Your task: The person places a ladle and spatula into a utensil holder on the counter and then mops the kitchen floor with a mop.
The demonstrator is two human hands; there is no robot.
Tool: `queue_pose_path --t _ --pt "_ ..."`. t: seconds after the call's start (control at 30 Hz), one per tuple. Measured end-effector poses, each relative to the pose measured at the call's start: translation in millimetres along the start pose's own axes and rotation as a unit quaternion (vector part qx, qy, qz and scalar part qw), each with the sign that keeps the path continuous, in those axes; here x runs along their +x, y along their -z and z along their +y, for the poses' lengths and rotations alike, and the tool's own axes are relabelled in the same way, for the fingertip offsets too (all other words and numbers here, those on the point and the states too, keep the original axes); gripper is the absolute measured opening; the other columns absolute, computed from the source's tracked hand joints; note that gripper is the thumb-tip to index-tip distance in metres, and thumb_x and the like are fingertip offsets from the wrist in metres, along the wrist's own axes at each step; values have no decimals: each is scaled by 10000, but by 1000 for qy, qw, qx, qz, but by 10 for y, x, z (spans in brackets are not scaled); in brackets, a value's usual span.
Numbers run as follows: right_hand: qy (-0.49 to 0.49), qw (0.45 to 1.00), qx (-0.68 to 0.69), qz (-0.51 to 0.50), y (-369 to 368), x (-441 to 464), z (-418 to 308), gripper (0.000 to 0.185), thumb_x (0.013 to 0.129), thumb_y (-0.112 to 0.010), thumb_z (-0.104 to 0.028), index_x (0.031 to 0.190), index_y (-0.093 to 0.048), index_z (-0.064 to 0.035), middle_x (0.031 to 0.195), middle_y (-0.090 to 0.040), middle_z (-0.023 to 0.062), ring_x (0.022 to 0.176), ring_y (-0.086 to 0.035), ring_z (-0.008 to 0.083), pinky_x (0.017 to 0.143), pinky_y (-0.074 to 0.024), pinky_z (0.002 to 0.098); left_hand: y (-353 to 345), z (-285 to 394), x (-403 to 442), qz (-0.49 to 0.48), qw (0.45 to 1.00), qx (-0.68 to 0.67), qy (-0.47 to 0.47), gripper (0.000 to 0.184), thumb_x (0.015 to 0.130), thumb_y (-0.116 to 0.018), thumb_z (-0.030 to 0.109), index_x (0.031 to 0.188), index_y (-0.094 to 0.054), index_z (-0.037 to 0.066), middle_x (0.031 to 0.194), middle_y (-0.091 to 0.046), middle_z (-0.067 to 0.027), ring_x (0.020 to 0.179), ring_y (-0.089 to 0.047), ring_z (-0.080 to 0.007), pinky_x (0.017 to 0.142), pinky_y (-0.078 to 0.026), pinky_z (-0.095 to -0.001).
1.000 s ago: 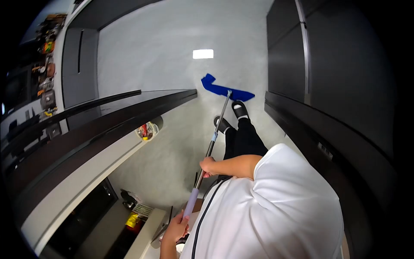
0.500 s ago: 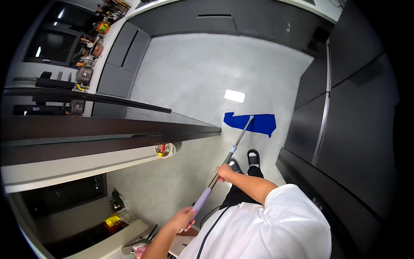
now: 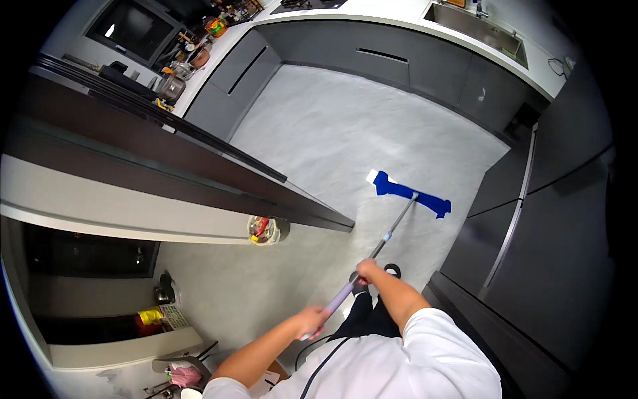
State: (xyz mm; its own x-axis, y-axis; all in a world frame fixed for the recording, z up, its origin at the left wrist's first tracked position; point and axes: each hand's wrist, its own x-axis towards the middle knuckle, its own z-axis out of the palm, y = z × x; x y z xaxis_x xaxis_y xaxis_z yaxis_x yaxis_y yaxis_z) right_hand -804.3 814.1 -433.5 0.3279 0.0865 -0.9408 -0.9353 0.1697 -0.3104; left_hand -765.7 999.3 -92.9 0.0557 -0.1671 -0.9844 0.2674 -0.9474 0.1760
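Observation:
My left hand (image 3: 310,322) is closed round the lilac grip near the top of a flat mop's handle (image 3: 339,299). Lower on the pole, my right hand (image 3: 367,271) is wrapped round it. The pole slants forward and right to the mop head with its blue cloth (image 3: 435,203), which lies on the pale grey floor (image 3: 319,120). At its left end, the cloth partly covers a bright white rectangle (image 3: 371,177); I cannot tell whether that is a reflection or an object. My feet, in dark slippers (image 3: 393,270), are just behind the mop head.
A dark door frame edge (image 3: 199,173) juts in from the left, with a filled bin (image 3: 264,230) beside it. Grey cabinets (image 3: 345,60) with a sink (image 3: 475,30) run along the back. Tall dark cabinet doors (image 3: 551,219) stand close on the right.
The mop head has swung right, and its cloth now overlaps the white rectangle. Both hands keep their hold. My view has turned, bringing the sink and hob into sight.

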Motion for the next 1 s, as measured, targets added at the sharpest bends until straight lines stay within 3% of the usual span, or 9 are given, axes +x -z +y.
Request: queue_pose_path --t 0.07,0.2,0.23,0.37,0.47,0.57,0.6,0.9,1.0 --pt "23 993 106 50 -419 -869 -96 285 918 -391 -100 793 -603 44 615 -578 167 456 -562 246 358 -412 400 35 -265 -497 12 998 -43 45 375 1007 -507 381 1242 -539 90 735 -526 -42 486 -485 -114 358 -396 -278" --pt "-31 991 81 -106 -1249 -738 120 281 928 -397 -139 756 -573 -4 587 -551 111 413 -501 180 357 -432 336 215 -889 -1113 -18 989 -100 104 428 1000 -530 386 1323 -493 109 750 -533 -38 527 -487 -112 407 -415 -277" --pt "-60 991 94 -72 -1429 -811 78 291 937 -373 -137 788 -583 -2 577 -538 100 403 -485 174 348 -422 333 248 -940 -1205 -29 987 -114 113 436 998 -536 389 1328 -487 109 755 -535 -39 537 -490 -112 419 -420 -278" --pt "-117 966 164 -161 -1570 -863 -24 287 946 -367 -127 782 -574 -14 540 -482 77 377 -446 173 332 -410 340 287 -698 -1692 0 996 -46 81 453 990 -552 335 1349 -466 73 793 -545 -69 568 -524 -127 429 -435 -273" --pt "-15 964 257 -73 -1423 -1129 -109 221 921 -437 -115 768 -557 -9 553 -497 98 372 -468 198 328 -412 359 293 -353 -1965 75 991 103 -38 686 912 -663 301 1441 -366 -20 876 -598 -132 672 -606 -203 555 -515 -320" --pt "26 937 347 -34 -1208 -1484 -215 145 882 -512 -91 788 -550 12 582 -525 123 381 -488 220 333 -416 367 199 -139 -2139 121 931 298 -174 774 842 -715 248 1440 -345 -76 999 -631 -210 748 -632 -279 696 -531 -368" --pt "38 930 364 -31 -1144 -1563 -228 121 870 -525 -76 800 -547 20 585 -527 131 387 -491 225 338 -416 368 179 -207 -2057 161 906 329 -215 690 815 -695 192 1395 -429 -73 1066 -640 -264 828 -644 -321 807 -508 -382" --pt "128 876 451 118 -376 -1636 -219 134 843 -568 -73 783 -528 39 610 -539 157 415 -502 231 347 -378 377 -52 685 -1854 165 880 391 -214 556 819 -639 167 1315 -530 -60 1038 -671 -260 885 -676 -318 783 -517 -381" --pt "142 859 457 180 145 -1571 -232 143 842 -577 -87 817 -525 44 615 -539 156 432 -507 236 355 -370 379 -144 1009 -1557 153 880 379 -243 571 822 -643 158 1340 -518 -48 1037 -679 -234 871 -665 -248 796 -510 -362"
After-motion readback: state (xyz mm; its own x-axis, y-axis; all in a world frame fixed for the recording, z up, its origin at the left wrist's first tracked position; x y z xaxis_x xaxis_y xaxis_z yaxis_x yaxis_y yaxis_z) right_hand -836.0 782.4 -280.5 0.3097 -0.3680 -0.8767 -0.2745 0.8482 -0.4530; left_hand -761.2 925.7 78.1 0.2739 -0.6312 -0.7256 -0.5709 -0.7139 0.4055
